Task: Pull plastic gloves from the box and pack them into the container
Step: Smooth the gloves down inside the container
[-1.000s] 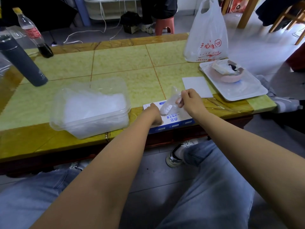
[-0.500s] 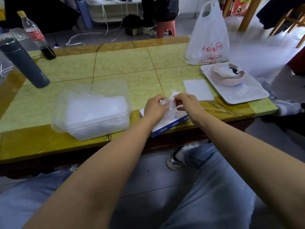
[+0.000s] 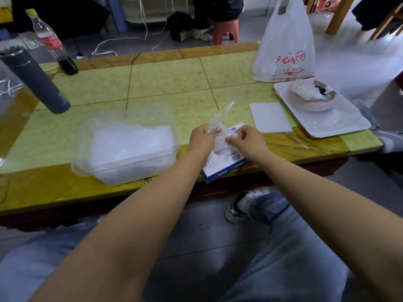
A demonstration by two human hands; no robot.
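Yellow-green tiled table (image 3: 165, 83) carried one glove box (image 3: 226, 166) at its near edge and one clear container (image 3: 135, 173) just left of it, holding a heap of gloves (image 3: 130, 144). My two hands met above the box: left hand (image 3: 201, 138) and right hand (image 3: 248, 141) each pinched the one plastic glove (image 3: 220, 118), its tip standing upward. Farther off stood one flask (image 3: 35, 79), one bottle (image 3: 52, 42), one bag (image 3: 283, 44) and one tray (image 3: 340, 125).
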